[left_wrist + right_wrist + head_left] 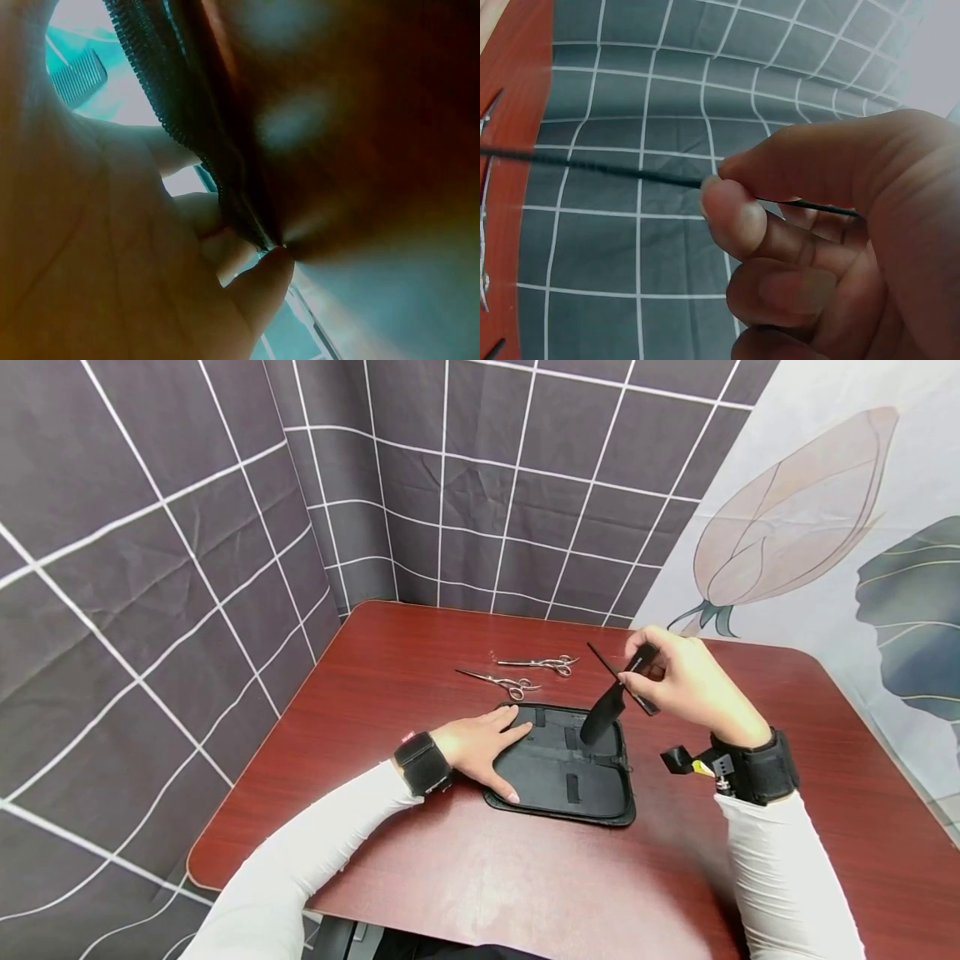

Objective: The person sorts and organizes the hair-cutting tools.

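Note:
In the head view an unzipped black case (551,777) lies flat on the table. The left hand (483,745) rests on its left side with fingers spread; the left wrist view shows that hand (127,225) against the zipper edge (172,97). Above the case's right side, the right hand (675,681) pinches dark combs; one wide black comb (602,714) slants down over the case, and a thin dark piece (602,660) crosses it. In the right wrist view the thumb and index finger of the right hand (802,202) grip a thin dark edge (630,172).
Two pairs of silver scissors, one (536,663) behind the other (498,682), lie on the red-brown table (405,652) beyond the case. Dark grid-patterned cloth (480,493) hangs behind and at the left; a white cloth with flower prints (795,510) hangs at the right.

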### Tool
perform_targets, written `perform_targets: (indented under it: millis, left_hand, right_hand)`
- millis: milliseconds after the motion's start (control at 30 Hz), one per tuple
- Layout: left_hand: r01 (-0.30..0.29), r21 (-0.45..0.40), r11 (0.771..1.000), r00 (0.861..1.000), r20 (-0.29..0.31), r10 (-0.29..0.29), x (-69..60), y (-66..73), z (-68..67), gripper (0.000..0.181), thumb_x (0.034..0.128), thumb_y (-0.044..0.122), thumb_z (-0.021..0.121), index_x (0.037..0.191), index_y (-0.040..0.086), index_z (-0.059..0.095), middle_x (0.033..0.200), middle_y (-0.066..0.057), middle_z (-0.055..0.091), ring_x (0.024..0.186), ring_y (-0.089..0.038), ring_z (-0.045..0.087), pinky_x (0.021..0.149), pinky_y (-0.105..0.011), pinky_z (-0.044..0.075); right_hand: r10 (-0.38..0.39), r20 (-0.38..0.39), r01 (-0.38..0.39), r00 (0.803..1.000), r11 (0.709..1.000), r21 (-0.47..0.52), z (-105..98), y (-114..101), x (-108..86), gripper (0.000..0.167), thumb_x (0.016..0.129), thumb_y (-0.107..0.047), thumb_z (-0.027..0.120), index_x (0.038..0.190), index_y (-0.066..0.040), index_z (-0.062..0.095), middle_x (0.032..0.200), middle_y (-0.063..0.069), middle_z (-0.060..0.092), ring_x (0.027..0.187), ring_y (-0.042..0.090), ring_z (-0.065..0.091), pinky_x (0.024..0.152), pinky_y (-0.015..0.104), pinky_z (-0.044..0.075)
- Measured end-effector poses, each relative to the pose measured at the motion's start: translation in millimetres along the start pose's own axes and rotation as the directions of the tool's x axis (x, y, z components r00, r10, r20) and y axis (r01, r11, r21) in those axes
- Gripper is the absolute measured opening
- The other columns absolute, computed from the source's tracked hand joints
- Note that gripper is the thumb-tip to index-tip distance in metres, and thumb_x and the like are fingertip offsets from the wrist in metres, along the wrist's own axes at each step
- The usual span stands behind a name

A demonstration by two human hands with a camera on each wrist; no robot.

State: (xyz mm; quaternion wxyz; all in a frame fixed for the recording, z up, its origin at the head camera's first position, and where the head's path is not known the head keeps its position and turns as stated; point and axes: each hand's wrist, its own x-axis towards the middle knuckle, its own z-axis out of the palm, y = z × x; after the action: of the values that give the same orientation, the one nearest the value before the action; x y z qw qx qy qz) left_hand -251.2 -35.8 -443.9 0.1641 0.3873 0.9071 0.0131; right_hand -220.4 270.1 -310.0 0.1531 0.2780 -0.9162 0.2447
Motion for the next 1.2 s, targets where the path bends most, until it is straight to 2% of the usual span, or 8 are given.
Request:
perform_targets:
  millis: [167, 333, 533, 800, 967, 1200]
  left_hand:
    - [-0.003, -0.005, 1.000, 1.000, 0.015, 0.003, -1.8, 2.1, -1.6, 0.118, 0.0788, 0.081, 0.068, 0.168, 0.027, 0.013, 0.176, -0.010, 0.003, 0.164, -0.024, 0.004, 0.128, -0.040, 0.027]
    - [0.001, -0.008, 1.000, 1.000, 0.019, -0.001, -1.8, 2.3, -1.0, 0.118, 0.0786, 0.081, 0.068, 0.168, 0.027, 0.013, 0.176, -0.010, 0.002, 0.164, -0.024, 0.003, 0.128, -0.040, 0.026]
    - [0.003, -0.021, 1.000, 1.000, 0.021, -0.003, -1.8, 1.2, -0.9, 0.119, 0.0784, 0.081, 0.068, 0.168, 0.028, 0.012, 0.177, -0.009, 0.001, 0.164, -0.023, 0.002, 0.128, -0.040, 0.026]
    - [0.011, -0.031, 0.999, 1.000, 0.004, -0.011, -3.4, 0.2, -0.8, 0.120, 0.0773, 0.082, 0.069, 0.168, 0.028, 0.012, 0.177, -0.009, 0.002, 0.164, -0.023, 0.002, 0.128, -0.041, 0.028]
    - [0.011, -0.027, 1.000, 1.000, 0.003, -0.011, -4.1, 1.4, -1.5, 0.120, 0.0771, 0.082, 0.069, 0.168, 0.028, 0.012, 0.177, -0.010, 0.002, 0.164, -0.024, 0.003, 0.127, -0.041, 0.028]
    - [0.007, -0.023, 1.000, 1.000, 0.007, -0.007, -3.1, 2.2, -2.3, 0.120, 0.0776, 0.082, 0.069, 0.168, 0.027, 0.012, 0.177, -0.010, 0.001, 0.164, -0.024, 0.002, 0.127, -0.040, 0.028]
  right_hand:
    - [0.037, 0.039, -0.039, 0.999, 0.998, 0.045, -2, 10, -10.6, 0.023, 0.090, 0.000, 0.074, 0.100, -0.013, 0.058, 0.071, -0.003, 0.069, 0.058, 0.004, 0.062, 0.059, 0.020, 0.047]
    - [0.064, 0.107, -0.072, 0.992, 0.995, 0.075, -4, 18, -19.8, 0.018, 0.092, 0.000, 0.070, 0.097, -0.012, 0.058, 0.075, -0.003, 0.071, 0.064, 0.003, 0.067, 0.062, 0.021, 0.050]
    - [0.120, 0.195, -0.132, 0.973, 0.990, 0.047, -13, 25, -25.3, 0.014, 0.093, -0.002, 0.069, 0.094, -0.013, 0.059, 0.077, -0.006, 0.074, 0.070, 0.002, 0.070, 0.066, 0.022, 0.051]
    - [0.123, 0.255, -0.129, 0.959, 0.992, 0.008, -23, 34, -31.1, 0.018, 0.093, -0.003, 0.072, 0.091, -0.017, 0.061, 0.076, -0.004, 0.069, 0.069, 0.004, 0.064, 0.065, 0.024, 0.047]
    - [0.155, 0.300, -0.154, 0.941, 0.988, -0.026, -28, 42, -36.2, 0.015, 0.092, -0.005, 0.074, 0.092, -0.015, 0.064, 0.071, -0.006, 0.065, 0.066, 0.005, 0.058, 0.064, 0.025, 0.044]
    - [0.223, 0.377, -0.223, 0.899, 0.974, -0.043, -34, 55, -41.8, 0.011, 0.091, -0.003, 0.073, 0.097, -0.013, 0.071, 0.071, -0.005, 0.064, 0.065, 0.006, 0.055, 0.063, 0.026, 0.044]
